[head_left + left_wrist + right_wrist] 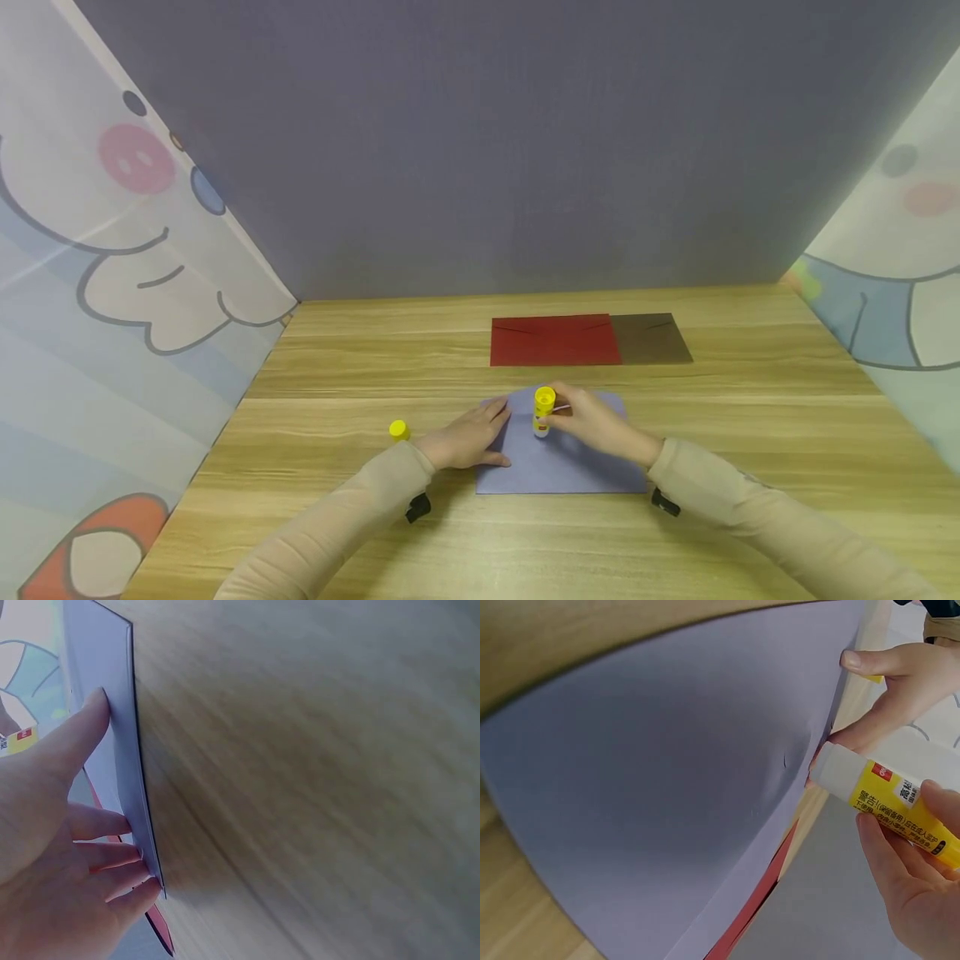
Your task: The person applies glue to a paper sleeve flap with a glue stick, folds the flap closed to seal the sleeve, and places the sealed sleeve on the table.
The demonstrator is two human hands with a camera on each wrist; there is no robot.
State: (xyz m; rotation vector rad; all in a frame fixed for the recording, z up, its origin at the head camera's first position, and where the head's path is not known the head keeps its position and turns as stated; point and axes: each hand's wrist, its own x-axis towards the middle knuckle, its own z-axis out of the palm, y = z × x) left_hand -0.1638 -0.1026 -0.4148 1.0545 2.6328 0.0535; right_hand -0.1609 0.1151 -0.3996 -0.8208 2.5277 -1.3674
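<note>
Left hand [467,439], fingers spread, on left edge of one lavender envelope [562,475]; right hand [600,425] pinches one glue stick [542,411]. Nearward, tabletop room [540,546]; beyond fingers, two envelopes [555,343]; leftward, one cap [400,430].

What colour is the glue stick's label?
The label is mostly yellow with a red patch, seen best in the right wrist view.

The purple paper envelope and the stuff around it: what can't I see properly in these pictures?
Brown paper envelope: head view, its left end is hidden under the red paper envelope.
Yellow-and-white cylindrical glue stick: right wrist view, one end is cut off by the right edge; left wrist view, mostly cut off or hidden by the left hand.
Wooden tabletop under the purple paper envelope: head view, the envelope covers it.
</note>
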